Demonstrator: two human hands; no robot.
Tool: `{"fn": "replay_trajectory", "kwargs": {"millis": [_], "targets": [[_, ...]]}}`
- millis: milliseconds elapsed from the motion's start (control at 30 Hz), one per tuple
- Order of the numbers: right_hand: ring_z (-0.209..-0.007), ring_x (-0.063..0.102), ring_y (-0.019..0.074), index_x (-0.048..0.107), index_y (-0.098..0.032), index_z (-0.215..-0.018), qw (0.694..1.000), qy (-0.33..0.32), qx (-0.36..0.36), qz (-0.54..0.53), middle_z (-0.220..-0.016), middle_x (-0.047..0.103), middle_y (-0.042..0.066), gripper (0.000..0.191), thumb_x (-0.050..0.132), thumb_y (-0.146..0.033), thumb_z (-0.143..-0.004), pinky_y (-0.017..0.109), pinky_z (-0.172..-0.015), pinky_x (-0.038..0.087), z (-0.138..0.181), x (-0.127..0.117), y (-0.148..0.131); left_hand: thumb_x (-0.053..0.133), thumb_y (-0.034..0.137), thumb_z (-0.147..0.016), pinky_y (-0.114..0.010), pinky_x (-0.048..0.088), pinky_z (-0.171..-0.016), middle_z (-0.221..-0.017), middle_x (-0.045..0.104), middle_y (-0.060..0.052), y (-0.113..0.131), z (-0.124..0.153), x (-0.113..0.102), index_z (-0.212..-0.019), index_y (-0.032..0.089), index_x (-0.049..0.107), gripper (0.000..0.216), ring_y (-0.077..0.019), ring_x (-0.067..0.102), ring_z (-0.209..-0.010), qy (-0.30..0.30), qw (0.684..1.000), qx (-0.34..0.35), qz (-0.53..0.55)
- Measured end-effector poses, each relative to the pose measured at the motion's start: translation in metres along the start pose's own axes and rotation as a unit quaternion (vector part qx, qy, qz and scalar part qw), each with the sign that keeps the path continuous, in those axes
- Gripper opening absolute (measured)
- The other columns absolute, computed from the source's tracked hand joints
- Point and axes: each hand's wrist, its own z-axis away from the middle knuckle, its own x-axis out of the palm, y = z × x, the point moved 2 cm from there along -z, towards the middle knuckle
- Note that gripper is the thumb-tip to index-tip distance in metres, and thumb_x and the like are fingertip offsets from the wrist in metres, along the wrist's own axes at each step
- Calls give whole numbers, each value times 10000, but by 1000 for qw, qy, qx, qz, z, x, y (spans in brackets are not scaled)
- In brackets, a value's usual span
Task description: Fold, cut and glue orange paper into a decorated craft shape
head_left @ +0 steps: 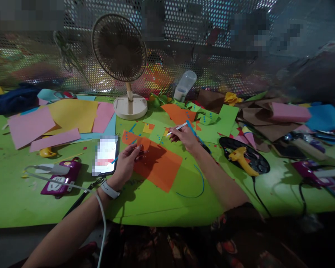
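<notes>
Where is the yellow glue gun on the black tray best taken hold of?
Probably by the handle of the glue gun, the near end where the cord leaves, coming from the near right: it lies flat on the black tray, handle pointing that way over the rim.

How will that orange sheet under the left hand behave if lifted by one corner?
The orange sheet looks thin and flat, so it would probably droop and weigh almost nothing. On the smooth green table it would likely slide if pushed, though the left hand resting on its edge seems to pin it.
</notes>
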Motion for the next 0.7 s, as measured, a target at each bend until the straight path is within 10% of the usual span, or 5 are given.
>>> {"fn": "replay_trajectory", "kwargs": {"millis": [300, 700], "targets": [[-503, 639, 99, 662, -164, -771, 984, -98, 86, -120, -639, 705, 4, 416, 857, -475, -577, 183, -468, 473, 28, 52, 15, 813, 193, -698, -338, 515, -941, -890, 737, 41, 4, -2, 3, -804, 236, 665, 186, -195, 658, -1088, -41, 984, -77, 156], [-349, 396, 38, 666, -173, -740, 986, -118, 73, -93, -491, 573, -70, 344, 861, -406, -580, 188, -354, 250, 31, 59, 32, 837, 218, -668, -427, 511, -975, -890, 748, 29, 2, 6, 6, -855, 254, 682, 246, -211, 704, -981, -95, 980, -114, 129]]}}
